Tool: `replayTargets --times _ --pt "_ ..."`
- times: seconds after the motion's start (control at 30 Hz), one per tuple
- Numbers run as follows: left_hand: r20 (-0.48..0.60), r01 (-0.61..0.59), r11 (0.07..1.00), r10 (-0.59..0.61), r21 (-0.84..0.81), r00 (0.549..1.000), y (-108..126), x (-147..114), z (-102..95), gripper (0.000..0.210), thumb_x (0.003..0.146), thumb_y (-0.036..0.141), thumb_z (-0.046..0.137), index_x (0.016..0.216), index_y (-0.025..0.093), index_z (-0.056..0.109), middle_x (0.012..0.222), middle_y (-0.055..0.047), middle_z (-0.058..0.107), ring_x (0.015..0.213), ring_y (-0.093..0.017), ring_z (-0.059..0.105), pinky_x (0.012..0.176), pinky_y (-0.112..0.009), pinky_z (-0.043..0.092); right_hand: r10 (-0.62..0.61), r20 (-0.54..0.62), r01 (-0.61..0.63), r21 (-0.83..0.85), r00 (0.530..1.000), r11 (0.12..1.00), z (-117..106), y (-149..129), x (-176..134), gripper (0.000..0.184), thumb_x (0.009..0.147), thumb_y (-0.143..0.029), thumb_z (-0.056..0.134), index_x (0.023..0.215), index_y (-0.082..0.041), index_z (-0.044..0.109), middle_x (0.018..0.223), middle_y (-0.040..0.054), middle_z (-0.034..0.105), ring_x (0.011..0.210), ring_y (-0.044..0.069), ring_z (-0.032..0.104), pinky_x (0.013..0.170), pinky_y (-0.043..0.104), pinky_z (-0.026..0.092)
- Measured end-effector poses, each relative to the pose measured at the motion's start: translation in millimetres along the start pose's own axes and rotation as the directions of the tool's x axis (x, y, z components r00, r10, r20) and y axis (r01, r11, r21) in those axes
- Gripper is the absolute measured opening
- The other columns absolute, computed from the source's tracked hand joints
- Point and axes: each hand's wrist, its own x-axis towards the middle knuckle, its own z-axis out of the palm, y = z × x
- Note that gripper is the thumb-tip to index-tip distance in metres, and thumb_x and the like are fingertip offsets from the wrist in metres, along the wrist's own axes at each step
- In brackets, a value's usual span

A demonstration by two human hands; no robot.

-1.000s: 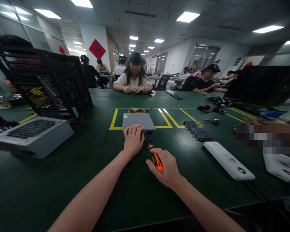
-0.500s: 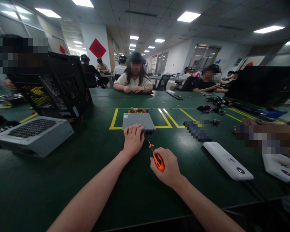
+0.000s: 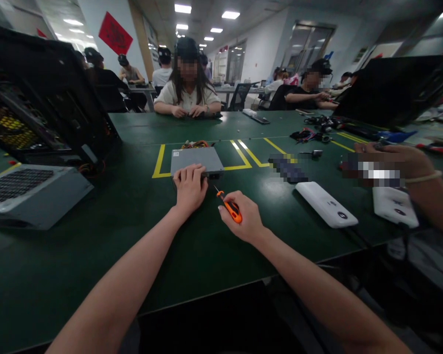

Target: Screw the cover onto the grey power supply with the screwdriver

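Observation:
A small grey power supply unit [image 3: 197, 160] lies on the green table, its bundle of coloured cables [image 3: 195, 144] at the far side. My left hand [image 3: 190, 186] grips its near edge, fingers bent over the top; the thumb is hidden. In my right hand [image 3: 245, 216] is a screwdriver [image 3: 232, 211] with an orange and black handle. Its thin shaft points up and left, the tip just short of the unit's near face, close to the power socket [image 3: 214, 175]. Whether the tip touches the unit I cannot tell.
At the left stand a larger grey power supply [image 3: 64, 196] and a black computer case [image 3: 70, 105]. White power banks [image 3: 327, 205] and a blurred-out phone-like thing [image 3: 288, 168] lie to the right, near another person's hand [image 3: 398, 162]. Yellow tape [image 3: 239, 166] marks the table.
The view has tilted down and turned slightly right, so the table's near edge shows more. My left hand stays on the power supply unit and my right hand keeps the screwdriver.

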Motion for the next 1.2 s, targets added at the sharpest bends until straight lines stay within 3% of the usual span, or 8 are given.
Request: replayTargets --times 0.27,0.63,1.2 --pt "0.001 0.001 1.000 -0.001 0.024 1.000 0.6 -0.5 -0.1 0.029 0.082 0.026 0.044 0.110 0.020 0.050 0.117 -0.009 0.053 0.109 -0.028 0.043 0.095 -0.045 0.024 0.036 0.026 -0.036 0.003 0.999 0.999 -2.5 0.0 -1.2 0.016 0.083 -0.036 0.042 0.085 -0.020 0.045 0.073 0.0006 0.054 0.062 0.012 0.051 0.065 0.026 0.040" --pt "-0.006 0.001 0.998 0.000 0.056 1.000 1.7 0.2 -1.1 0.028 0.082 0.024 0.045 0.109 0.019 0.050 0.117 -0.009 0.054 0.109 -0.026 0.043 0.095 -0.043 0.024 -0.013 -0.008 0.014 0.018 1.000 1.000 0.0 0.9 0.1 0.013 0.081 -0.032 0.046 0.084 -0.019 0.045 0.072 0.0005 0.054 0.060 0.012 0.050 0.062 0.026 0.039" --pt "-0.006 -0.016 0.999 0.016 0.040 1.000 0.7 0.0 -4.1 0.028 0.082 0.023 0.046 0.110 0.019 0.049 0.118 -0.009 0.053 0.112 -0.024 0.043 0.097 -0.042 0.025 -0.009 0.043 0.009 -0.001 0.999 1.000 1.5 -0.1 -0.6 0.012 0.082 -0.030 0.047 0.086 -0.019 0.045 0.074 0.0010 0.053 0.062 0.013 0.050 0.062 0.027 0.040"
